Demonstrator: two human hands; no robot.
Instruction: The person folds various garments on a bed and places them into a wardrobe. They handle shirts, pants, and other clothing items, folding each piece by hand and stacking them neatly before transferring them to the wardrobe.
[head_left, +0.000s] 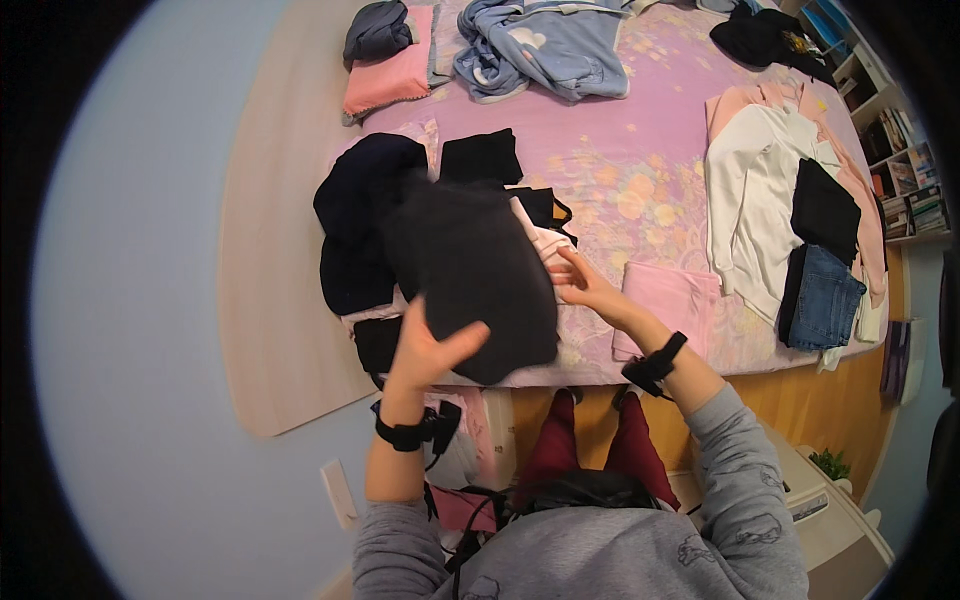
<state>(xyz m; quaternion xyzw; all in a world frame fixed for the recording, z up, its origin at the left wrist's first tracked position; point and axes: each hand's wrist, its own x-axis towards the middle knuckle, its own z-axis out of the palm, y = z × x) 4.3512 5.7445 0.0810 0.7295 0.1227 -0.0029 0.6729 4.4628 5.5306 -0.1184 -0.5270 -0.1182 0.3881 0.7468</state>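
Observation:
A folded dark grey cloth garment (480, 277), blurred at its edges, lies in front of me over other clothes. My left hand (435, 349) is at its near left edge with the thumb spread over it; whether the fingers grip it from beneath is hidden. Just past its right edge, my right hand (581, 281) has its fingers apart by a white and pale pink cloth (551, 247). Navy clothing (360, 217) is bunched to the left, and a folded black garment (480, 156) lies beyond. A folded pink cloth (667, 300) rests right of my right hand.
The bed's floral sheet (637, 142) also bears a blue fleece garment (547, 52), a pink cushion (390, 82), a white long-sleeved top (757, 172), folded jeans (825, 300) and a black cap (750, 37). A headboard (285, 262) stands left; shelves (892, 165) stand right.

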